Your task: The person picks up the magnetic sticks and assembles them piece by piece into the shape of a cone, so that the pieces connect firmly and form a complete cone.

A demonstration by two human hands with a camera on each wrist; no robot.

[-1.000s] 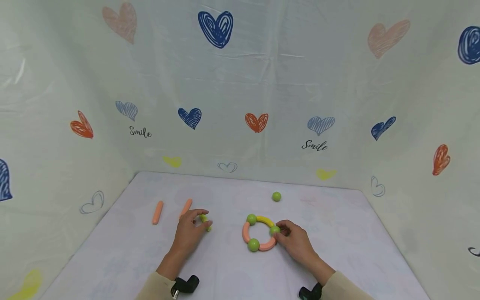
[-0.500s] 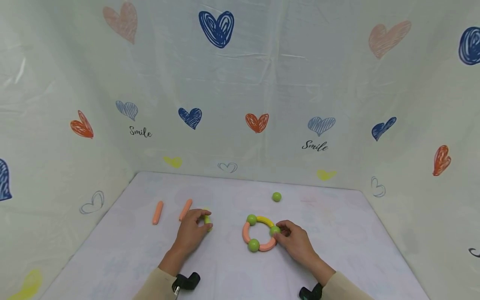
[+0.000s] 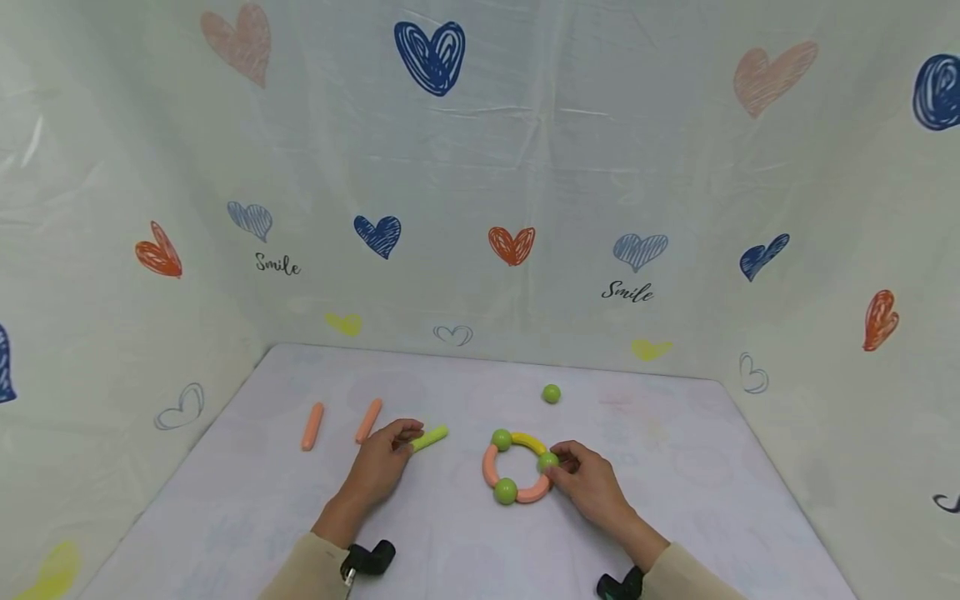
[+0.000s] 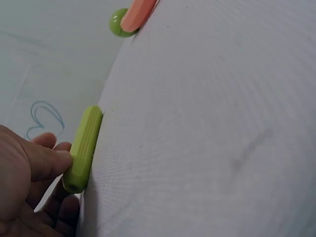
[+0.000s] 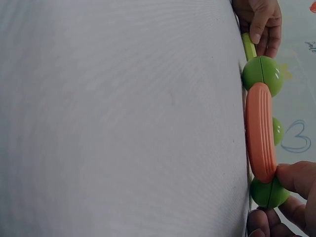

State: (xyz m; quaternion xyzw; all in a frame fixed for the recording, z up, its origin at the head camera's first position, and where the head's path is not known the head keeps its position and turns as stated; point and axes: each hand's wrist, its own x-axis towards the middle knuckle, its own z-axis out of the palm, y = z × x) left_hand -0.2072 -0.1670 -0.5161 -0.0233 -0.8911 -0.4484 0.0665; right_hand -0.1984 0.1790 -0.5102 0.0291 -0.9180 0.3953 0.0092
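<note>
A straight lime-green ridged rod (image 3: 431, 438) lies between the thumb and fingers of my left hand (image 3: 378, 461), pinched at its near end. In the left wrist view, the ridged rod (image 4: 84, 150) slants upward beside the thumb. My right hand (image 3: 594, 485) pinches the right-hand green ball (image 3: 549, 461) of a ring on the table. Two curved orange pieces (image 3: 491, 467), a curved yellow piece (image 3: 531, 442) and green balls at the joints make up this ring. In the right wrist view the thumb is where an orange piece (image 5: 260, 132) meets a ball (image 5: 269, 193).
Two straight orange rods (image 3: 312, 427) lie on the white table (image 3: 450, 550), left of and beyond my left hand. A loose green ball (image 3: 551, 393) sits behind the ring. A heart-printed curtain (image 3: 450, 167) surrounds the table's back and sides.
The lime-green rod has turned in my left hand; its far end now points right, toward the ring, rather than lying across the fingertips. My right hand and the ring have stayed put.
</note>
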